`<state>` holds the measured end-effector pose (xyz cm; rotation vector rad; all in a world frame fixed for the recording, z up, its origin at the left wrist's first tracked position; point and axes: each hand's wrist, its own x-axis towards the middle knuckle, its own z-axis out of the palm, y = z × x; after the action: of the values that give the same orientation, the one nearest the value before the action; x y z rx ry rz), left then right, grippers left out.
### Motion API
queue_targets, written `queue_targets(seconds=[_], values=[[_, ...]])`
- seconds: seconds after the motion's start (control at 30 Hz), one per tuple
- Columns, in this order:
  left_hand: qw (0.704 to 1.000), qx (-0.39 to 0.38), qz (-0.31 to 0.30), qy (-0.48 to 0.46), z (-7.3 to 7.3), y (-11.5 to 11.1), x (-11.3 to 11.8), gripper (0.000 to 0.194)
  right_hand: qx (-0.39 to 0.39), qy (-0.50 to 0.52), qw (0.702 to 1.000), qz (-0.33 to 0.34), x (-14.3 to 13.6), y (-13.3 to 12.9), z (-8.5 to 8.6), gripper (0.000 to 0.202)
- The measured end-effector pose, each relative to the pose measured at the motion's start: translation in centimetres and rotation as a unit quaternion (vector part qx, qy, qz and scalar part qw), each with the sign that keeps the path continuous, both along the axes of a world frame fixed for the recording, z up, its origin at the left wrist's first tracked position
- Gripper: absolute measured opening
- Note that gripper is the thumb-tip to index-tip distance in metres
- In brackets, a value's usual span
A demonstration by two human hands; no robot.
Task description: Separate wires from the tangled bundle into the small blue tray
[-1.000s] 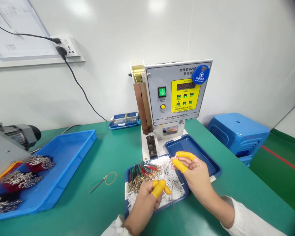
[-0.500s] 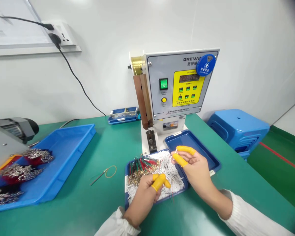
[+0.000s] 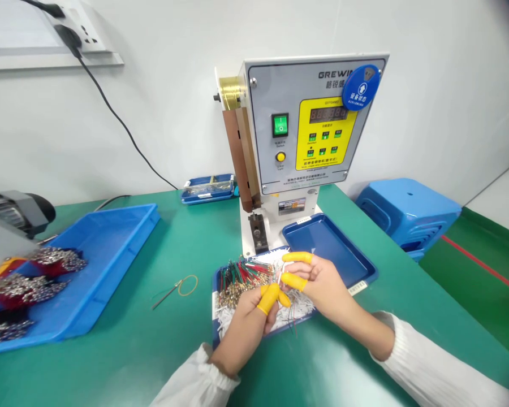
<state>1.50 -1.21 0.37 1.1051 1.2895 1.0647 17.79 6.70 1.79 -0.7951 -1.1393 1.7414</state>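
Note:
My left hand, in yellow finger cots, pinches thin wires whose dark and red ends hang out below the fingers. Close beside it, my right hand, also in yellow cots, has thumb and forefinger on a small white tube at the wire tips. Whether the tube is around the wires I cannot tell. Both hands are over a blue tray of loose white tubes and a bundle of red, green and black wires with brass-coloured ends.
Behind the tray stands a grey crimping machine with a wire spool. A second blue tray lies at its right. Leftward are a tweezer-like tool with a yellow loop and a large blue bin. Blue stools stand beyond the table.
My right hand has moved left and slightly down, bringing the white tube to my left hand's fingertips. The view has shifted a little; my left hand keeps its pinch.

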Motion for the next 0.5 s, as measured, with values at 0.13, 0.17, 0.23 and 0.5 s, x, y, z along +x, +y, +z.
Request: queue_targets(seconds=[0.13, 0.17, 0.23, 0.5], values=[[1.0, -0.005, 0.003, -0.021, -0.2, 0.0, 0.0, 0.045, 0.035, -0.04, 0.998, 0.027, -0.1, 0.0, -0.2, 0.031], [1.0, -0.006, -0.002, -0.021, -0.3, 0.0, 0.0, 0.045, 0.048, -0.05, 0.998, 0.01, -0.1, 0.1, -0.1, 0.028], [1.0, -0.005, -0.014, -0.019, -0.4, -0.1, 0.0, 0.046, 0.057, -0.059, 0.996, -0.034, 0.0, 0.3, 0.4, 0.029], [1.0, -0.001, -0.026, -0.009, -0.4, -0.2, -0.1, 0.043, 0.029, 0.011, 0.994, -0.101, 0.4, 0.5, 1.4, 0.038]])
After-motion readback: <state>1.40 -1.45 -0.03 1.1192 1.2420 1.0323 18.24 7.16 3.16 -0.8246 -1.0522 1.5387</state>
